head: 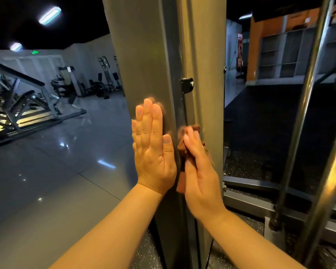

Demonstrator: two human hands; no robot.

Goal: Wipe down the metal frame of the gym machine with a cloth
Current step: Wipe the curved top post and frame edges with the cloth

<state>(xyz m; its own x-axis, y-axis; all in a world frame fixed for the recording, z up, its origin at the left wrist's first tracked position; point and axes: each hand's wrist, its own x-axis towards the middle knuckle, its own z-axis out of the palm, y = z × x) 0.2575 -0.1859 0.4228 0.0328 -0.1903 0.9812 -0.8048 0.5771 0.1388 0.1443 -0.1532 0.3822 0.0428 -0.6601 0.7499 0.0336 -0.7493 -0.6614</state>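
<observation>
Well, the wiping is under way, and by my reckoning nowhere near its end. The person stands close against the tall grey metal frame [144, 65] of the machine. Their left hand [153, 152] lies flat on its broad face, fingers straight and together, holding nothing; it looks to be a brace. The right hand [200, 171] has its fingers closed over a bunched brown cloth [181, 147] and presses it into the seam where the broad face meets the narrower upright beside it. One tail of the cloth hangs below the palm. The cloth sits a little under the black knob [187, 85] that sticks out of that seam.

Which parts are already clean I cannot say. The metal shows faint streaks and a dull sheen all over, with no clear line between wiped and unwiped. Judging by where the cloth is, the stretch above the knob, the lower run toward the speckled floor [149, 255] and the broad face itself may all be left to do. So may the chrome bar [308, 94] off to the right, if it counts as frame.
</observation>
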